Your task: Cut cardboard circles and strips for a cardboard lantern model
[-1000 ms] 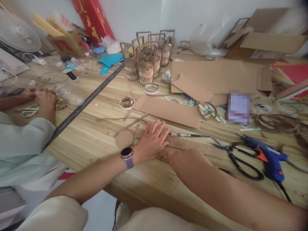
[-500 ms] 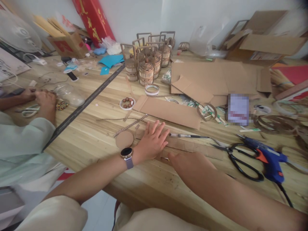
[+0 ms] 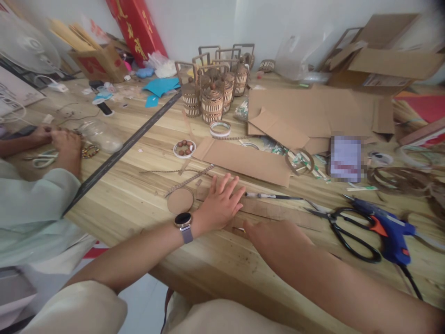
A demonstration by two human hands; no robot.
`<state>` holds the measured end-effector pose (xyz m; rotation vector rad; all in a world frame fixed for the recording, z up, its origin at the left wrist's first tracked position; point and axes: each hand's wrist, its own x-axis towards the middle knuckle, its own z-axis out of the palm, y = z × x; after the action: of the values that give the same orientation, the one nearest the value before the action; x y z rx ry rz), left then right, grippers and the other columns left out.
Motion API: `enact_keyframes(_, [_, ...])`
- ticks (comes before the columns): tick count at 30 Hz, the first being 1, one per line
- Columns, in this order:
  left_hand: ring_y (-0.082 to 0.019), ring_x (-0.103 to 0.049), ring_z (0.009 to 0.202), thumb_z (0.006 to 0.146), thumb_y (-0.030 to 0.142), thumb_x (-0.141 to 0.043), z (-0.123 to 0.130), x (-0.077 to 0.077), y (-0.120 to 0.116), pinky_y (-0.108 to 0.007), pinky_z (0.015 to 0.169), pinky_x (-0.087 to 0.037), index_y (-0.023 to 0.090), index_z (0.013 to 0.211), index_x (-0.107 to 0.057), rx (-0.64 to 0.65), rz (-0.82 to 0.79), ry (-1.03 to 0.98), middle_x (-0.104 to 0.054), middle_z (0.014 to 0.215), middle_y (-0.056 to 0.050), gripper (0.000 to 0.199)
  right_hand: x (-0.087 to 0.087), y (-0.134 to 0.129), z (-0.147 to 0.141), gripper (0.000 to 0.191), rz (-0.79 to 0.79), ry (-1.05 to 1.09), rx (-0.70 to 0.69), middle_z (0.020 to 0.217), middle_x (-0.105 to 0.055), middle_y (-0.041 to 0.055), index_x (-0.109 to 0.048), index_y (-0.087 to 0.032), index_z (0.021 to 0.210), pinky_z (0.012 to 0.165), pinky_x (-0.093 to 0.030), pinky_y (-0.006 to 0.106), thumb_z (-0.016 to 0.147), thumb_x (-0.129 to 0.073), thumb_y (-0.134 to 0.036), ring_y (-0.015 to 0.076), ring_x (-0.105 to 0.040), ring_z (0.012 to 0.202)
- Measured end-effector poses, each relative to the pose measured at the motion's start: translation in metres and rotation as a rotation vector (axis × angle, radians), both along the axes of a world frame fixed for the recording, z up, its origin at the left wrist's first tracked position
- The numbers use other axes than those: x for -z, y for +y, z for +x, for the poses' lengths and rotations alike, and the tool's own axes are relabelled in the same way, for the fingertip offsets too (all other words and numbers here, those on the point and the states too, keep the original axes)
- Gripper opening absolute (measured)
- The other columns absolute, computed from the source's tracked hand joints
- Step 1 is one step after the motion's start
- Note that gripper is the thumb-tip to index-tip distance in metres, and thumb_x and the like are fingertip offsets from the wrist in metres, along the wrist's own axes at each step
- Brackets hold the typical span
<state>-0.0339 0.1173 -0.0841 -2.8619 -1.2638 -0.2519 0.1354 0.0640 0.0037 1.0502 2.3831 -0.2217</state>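
My left hand (image 3: 222, 204), with a watch on its wrist, lies flat with fingers spread, pressing on a narrow cardboard strip (image 3: 278, 212). Close by on the right, my right hand (image 3: 267, 232) is closed, knuckles up, at the strip's near edge. A small thin tip shows beside its fingers; what it grips is mostly hidden under the hand. A cardboard disc (image 3: 180, 200) lies left of my left hand. Just beyond the hands are a slim pen-like tool (image 3: 273, 196) and a larger cardboard piece (image 3: 246, 160).
Black-handled scissors (image 3: 351, 232) and a blue glue gun (image 3: 391, 232) lie at the right. Several small woven baskets (image 3: 212, 104) stand at the back, near flat cardboard sheets (image 3: 313, 109). A white ring with brown beads (image 3: 184, 149) sits mid-table. Another person's hands (image 3: 66, 141) are at far left.
Both hands stay in nearly the same place. The view has shifted very slightly.
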Motion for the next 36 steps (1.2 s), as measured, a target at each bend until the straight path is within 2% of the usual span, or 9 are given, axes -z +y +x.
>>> enact_keyframes(7, [-0.044, -0.025, 0.152, 0.107, 0.035, -0.039, 0.0, -0.001, 0.0, -0.071, 0.118, -0.025, 0.012, 0.147, -0.049, 0.002, -0.004, -0.002, -0.037, 0.162, -0.021, 0.047, 0.0, 0.001, 0.0, 0.046, -0.022, -0.004, 0.017, 0.076, -0.077, 0.0084, -0.07, -0.013, 0.104, 0.05, -0.055, 0.028, 0.064, -0.067, 0.01, 0.0288, -0.077, 0.066])
enact_keyframes(14, [-0.043, -0.025, 0.152, 0.106, 0.036, -0.04, 0.0, 0.0, 0.0, -0.071, 0.118, -0.025, 0.012, 0.147, -0.049, 0.0, -0.001, -0.005, -0.037, 0.162, -0.022, 0.048, 0.001, 0.001, 0.002, 0.037, -0.014, 0.016, 0.018, 0.076, -0.077, 0.0097, -0.071, -0.013, 0.1, 0.048, -0.053, 0.027, 0.07, -0.065, 0.009, 0.029, -0.078, 0.068])
enact_keyframes(19, [-0.043, -0.026, 0.152, 0.106, 0.036, -0.041, 0.0, 0.001, 0.0, -0.071, 0.117, -0.026, 0.012, 0.147, -0.048, 0.0, 0.008, -0.006, -0.037, 0.161, -0.022, 0.048, 0.005, 0.0, 0.002, 0.046, -0.013, 0.003, 0.03, 0.077, -0.078, 0.0088, -0.071, -0.013, 0.105, 0.049, -0.053, 0.026, 0.067, -0.066, 0.011, 0.029, -0.078, 0.068])
enact_keyframes(25, [-0.044, -0.026, 0.152, 0.107, 0.036, -0.039, 0.0, -0.001, 0.0, -0.071, 0.118, -0.025, 0.011, 0.147, -0.048, -0.002, -0.002, 0.003, -0.038, 0.161, -0.021, 0.048, -0.001, 0.002, 0.001, 0.045, -0.055, -0.019, 0.047, 0.078, -0.078, 0.0095, -0.07, -0.012, 0.105, 0.049, -0.054, 0.027, 0.065, -0.068, 0.01, 0.031, -0.078, 0.069])
enact_keyframes(31, [-0.043, -0.026, 0.152, 0.107, 0.036, -0.039, 0.0, 0.001, 0.0, -0.07, 0.118, -0.025, 0.012, 0.148, -0.047, -0.01, 0.003, 0.001, -0.038, 0.162, -0.021, 0.049, 0.0, -0.002, 0.005, 0.054, -0.066, -0.054, 0.089, 0.078, -0.078, 0.008, -0.066, -0.012, 0.114, 0.047, -0.05, 0.026, 0.065, -0.07, 0.009, 0.0303, -0.078, 0.069])
enact_keyframes(36, [-0.044, -0.027, 0.152, 0.107, 0.037, -0.039, 0.0, 0.001, 0.0, -0.071, 0.118, -0.025, 0.012, 0.148, -0.047, -0.007, 0.005, 0.005, -0.037, 0.162, -0.021, 0.049, -0.01, -0.001, -0.001, 0.048, -0.088, -0.096, 0.155, 0.085, -0.079, 0.0089, -0.067, -0.013, 0.111, 0.053, -0.052, 0.027, 0.07, -0.062, 0.011, 0.029, -0.079, 0.078])
